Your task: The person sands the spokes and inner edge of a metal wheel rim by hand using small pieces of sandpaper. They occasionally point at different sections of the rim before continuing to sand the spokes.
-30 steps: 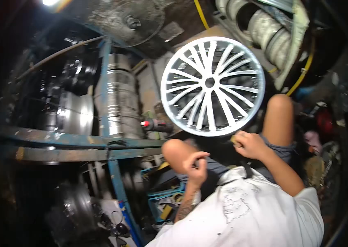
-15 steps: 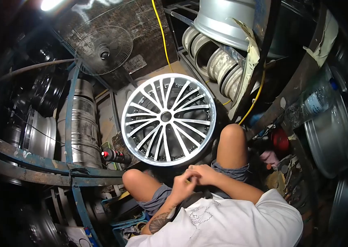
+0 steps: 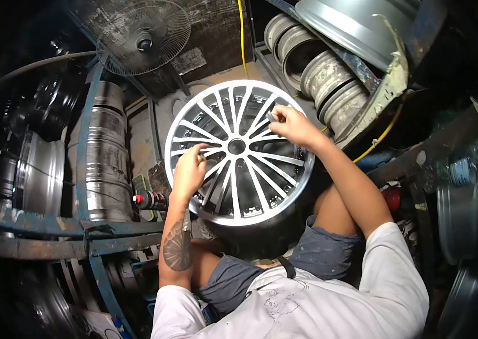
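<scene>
A multi-spoke alloy wheel rim [image 3: 259, 192], with bright silver spokes and dark gaps, lies face up before my knees. My left hand [image 3: 190, 168] is over its left spokes with the fingers curled in; what they hold, if anything, is hidden. Over the upper right spokes is my right hand [image 3: 291, 125], its thumb and fingers pinched together. A small greyish bit shows at those fingertips, too small to name. The round centre hole [image 3: 236, 147] of the wheel lies between the two hands.
A wire-cage fan [image 3: 144, 43] stands behind the wheel. Blue metal racks [image 3: 84, 169] with stacked rims are at the left, beside a dark bottle with a red cap [image 3: 149, 200]. More rims [image 3: 329, 79] fill the right rack, where a yellow cable [image 3: 384, 135] runs.
Both hands have parted from in front of my lap and moved forward over the wheel, one to each side. The camera view has shifted, and the wheel appears larger.
</scene>
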`<action>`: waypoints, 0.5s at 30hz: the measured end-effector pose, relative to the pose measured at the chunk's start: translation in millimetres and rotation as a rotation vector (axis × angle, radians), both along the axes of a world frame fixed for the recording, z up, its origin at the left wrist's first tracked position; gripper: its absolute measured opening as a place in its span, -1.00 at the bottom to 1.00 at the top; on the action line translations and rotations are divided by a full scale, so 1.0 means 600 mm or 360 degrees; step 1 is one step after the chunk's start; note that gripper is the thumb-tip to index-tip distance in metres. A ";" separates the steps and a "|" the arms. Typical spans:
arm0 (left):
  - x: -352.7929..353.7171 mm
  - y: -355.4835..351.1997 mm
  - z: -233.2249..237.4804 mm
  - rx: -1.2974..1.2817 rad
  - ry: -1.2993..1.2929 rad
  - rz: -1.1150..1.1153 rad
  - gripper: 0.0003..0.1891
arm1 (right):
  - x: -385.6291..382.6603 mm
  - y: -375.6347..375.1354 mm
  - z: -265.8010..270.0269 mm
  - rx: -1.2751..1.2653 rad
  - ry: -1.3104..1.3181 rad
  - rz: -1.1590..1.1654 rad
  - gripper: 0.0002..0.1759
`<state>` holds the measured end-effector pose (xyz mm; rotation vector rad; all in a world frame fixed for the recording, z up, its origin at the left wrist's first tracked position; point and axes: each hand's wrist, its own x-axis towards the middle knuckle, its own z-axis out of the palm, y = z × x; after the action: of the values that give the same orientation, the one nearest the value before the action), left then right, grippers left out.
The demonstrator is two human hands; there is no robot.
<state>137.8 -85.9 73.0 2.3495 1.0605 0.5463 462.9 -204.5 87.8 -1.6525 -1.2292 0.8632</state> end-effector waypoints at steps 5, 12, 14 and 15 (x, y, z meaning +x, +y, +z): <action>-0.033 0.050 -0.063 -0.0019 0.0490 -0.0027 -0.52 | 0.019 0.059 -0.057 -0.0515 -0.0361 0.0203 -0.82; -0.027 0.117 -0.082 -0.0116 0.0499 -0.0025 -0.41 | -0.069 0.052 -0.075 -0.0435 -0.0833 0.0829 -0.74; -0.010 0.131 -0.072 -0.0157 0.0542 0.0032 -0.45 | -0.088 0.061 -0.094 -0.0331 -0.0860 0.0727 -0.82; 0.001 0.133 -0.068 -0.0127 0.0540 0.0056 -0.54 | -0.090 0.065 -0.092 -0.0313 -0.0889 0.0676 -0.81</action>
<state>138.3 -6.4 32.3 2.4082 1.2475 0.1137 408.7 -165.7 32.4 -1.8959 -1.9852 0.8140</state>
